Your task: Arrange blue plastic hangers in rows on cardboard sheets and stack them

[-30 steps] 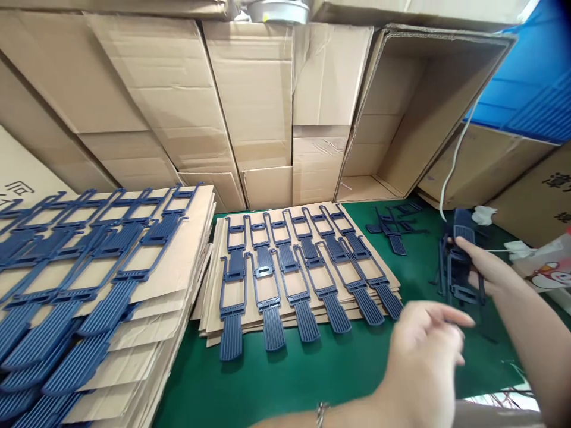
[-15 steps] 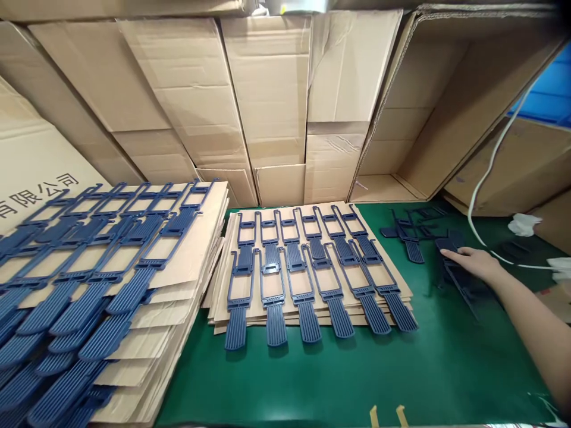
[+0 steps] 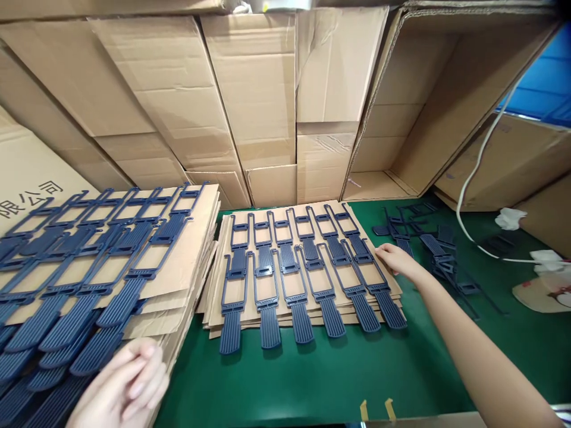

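Observation:
Two rows of dark blue plastic parts [image 3: 268, 324] lie on a middle stack of cardboard sheets [image 3: 212, 318]. My right hand [image 3: 395, 260] is at the right edge of this stack, fingers bent together; what its fingertips hold, if anything, is too small to make out. At the lower left, my left hand [image 3: 127, 383] is closed, slightly blurred, in front of a taller cardboard stack [image 3: 178, 285] covered with more blue parts [image 3: 127, 297]. Whether something is inside the left hand's fingers is hidden. A loose pile of blue parts [image 3: 441, 255] lies right of my right hand.
An open cardboard box [image 3: 401, 119] stands at the back right, beside a wall of cardboard [image 3: 254, 89]. A white cable [image 3: 464, 196] hangs down to the green table [image 3: 285, 386]. Two yellow tape strips [image 3: 377, 410] are at the front edge.
My right hand has moved left from the loose pile to the middle stack's edge. My left hand has come into view at the lower left. The view has shifted slightly.

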Demonstrator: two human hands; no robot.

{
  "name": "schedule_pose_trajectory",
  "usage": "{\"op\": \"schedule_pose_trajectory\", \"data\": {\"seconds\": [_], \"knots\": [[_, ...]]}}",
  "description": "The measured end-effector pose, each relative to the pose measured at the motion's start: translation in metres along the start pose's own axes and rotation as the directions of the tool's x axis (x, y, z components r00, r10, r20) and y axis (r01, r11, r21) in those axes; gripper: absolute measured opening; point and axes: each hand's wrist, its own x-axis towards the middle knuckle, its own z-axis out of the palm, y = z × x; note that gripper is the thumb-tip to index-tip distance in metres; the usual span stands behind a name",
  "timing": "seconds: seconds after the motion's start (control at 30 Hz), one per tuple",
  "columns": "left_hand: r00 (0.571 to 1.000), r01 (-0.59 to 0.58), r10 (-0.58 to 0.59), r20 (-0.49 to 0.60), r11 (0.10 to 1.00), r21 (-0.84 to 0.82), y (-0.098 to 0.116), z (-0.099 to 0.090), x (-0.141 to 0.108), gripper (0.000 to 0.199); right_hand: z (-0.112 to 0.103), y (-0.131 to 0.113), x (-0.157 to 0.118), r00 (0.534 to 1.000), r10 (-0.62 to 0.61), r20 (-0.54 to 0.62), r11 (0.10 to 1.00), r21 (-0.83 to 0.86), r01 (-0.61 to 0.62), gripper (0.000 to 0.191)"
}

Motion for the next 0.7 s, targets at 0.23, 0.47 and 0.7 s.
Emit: {"op": "schedule_pose_trajectory", "data": {"seconds": [0.23,0.47,0.7], "knots": [[0.997,-0.028,0.025,0.069,0.999,0.037,-0.024,0.036,-0.001,0.015,0.004,0.013,-0.007,0.999,0.029,0.027,0.985,0.169,-0.034,0.027],[0.97,-0.168,0.108,0.219,0.945,0.279,-0.045,0.063,0.025,0.017,-0.014,0.039,-0.023,0.99,0.141,-0.032,0.957,0.259,-0.128,0.026],[0.954,-0.296,0.153,0.257,0.371,0.88,-0.051,0.089,0.059,0.048,-0.021,0.05,-0.029,0.978,0.207,0.036,0.907,0.368,-0.205,0.022]]}}
